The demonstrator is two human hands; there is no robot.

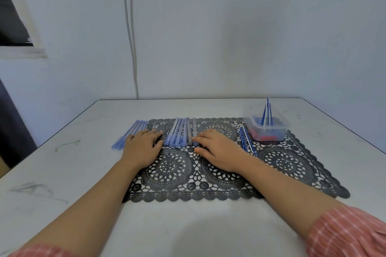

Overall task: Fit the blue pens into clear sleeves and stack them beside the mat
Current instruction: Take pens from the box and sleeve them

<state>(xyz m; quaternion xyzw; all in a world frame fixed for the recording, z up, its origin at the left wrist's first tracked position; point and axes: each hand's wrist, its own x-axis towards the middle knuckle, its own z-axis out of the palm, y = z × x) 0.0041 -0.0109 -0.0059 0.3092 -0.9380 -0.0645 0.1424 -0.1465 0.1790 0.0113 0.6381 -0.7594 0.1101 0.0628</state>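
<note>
Both hands flat, fingers spread, gripping nothing: left hand (144,146) on mat's (292,162) left edge, right hand (217,150) mid-frame touching pen row (180,132). Finished stack (130,134) just off mat, left. Thin blue pens (247,142) beside tub (266,128), right. Table (198,225) bare along bottom.

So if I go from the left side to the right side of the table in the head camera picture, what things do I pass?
Row of pale blue pens beside the mat → left hand → bunch of pale blue pens on the black lace mat → right hand → thin dark blue refills → clear plastic tub.
</note>
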